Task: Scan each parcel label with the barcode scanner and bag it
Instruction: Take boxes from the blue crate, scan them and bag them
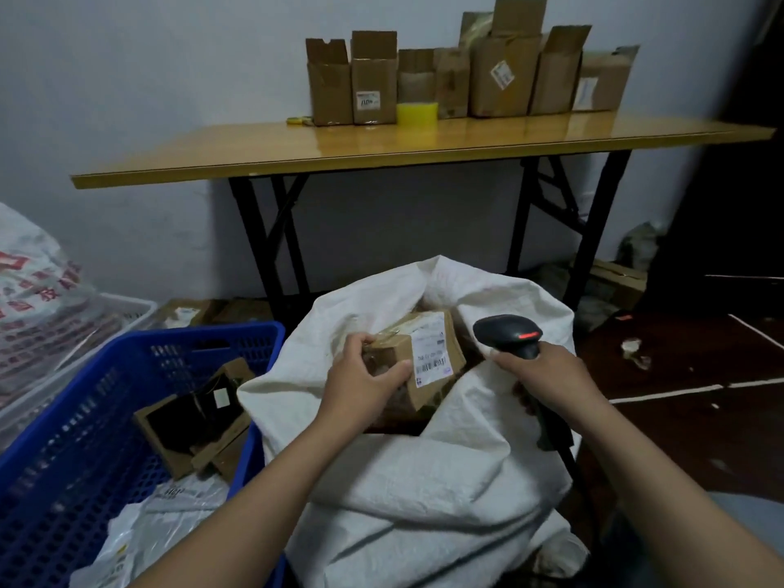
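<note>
Bench point(382, 150) along the back, big white sack point(424, 481) open up front, blue crate point(63, 460) on its left. Parcel point(399, 348) is over the sack mouth, label up, left grip point(360, 384) curled round its end. Right grip point(547, 375) is wrapped on the scanner point(509, 333) handle, just beside it.

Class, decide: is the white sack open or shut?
Open: the white sack gapes wide, with the parcel held at its mouth by the left hand.

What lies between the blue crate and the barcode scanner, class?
Head view: a fold of the white sack, then the left hand gripping a labelled parcel above the sack's mouth.
</note>
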